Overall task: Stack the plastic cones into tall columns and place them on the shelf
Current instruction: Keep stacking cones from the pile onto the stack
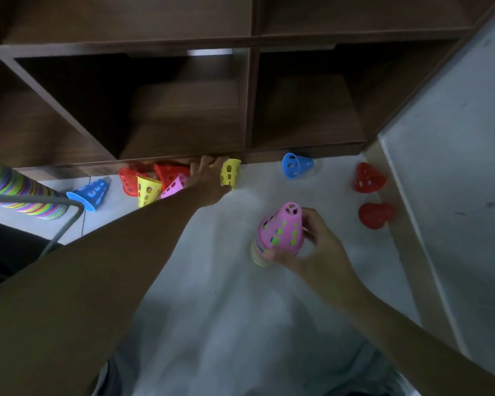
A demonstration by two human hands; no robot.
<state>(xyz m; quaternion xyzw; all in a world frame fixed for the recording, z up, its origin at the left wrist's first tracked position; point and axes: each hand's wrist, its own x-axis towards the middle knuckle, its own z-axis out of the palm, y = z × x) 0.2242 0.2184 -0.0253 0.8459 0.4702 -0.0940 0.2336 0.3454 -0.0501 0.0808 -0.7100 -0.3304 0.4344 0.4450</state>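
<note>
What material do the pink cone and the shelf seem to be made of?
Pink cone: likely thin moulded plastic, smooth with a slight sheen; holes show green underneath. Shelf: dark brown board with a wood-grain pattern, matte; whether laminate or solid wood is unclear.

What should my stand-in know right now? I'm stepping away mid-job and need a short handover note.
Right hand: grip around a short stack, pink cone on top.
Left hand: reaching to the shelf base, fingers among loose cones beside a yellow cone; whether it holds one is unclear.
Done: one tall column at far left, lying tilted, not shelved.
Left: loose cones on the floor: blue, blue, two red at right, the red-yellow-pink pile. The shelf bays in view hold no cones.
</note>
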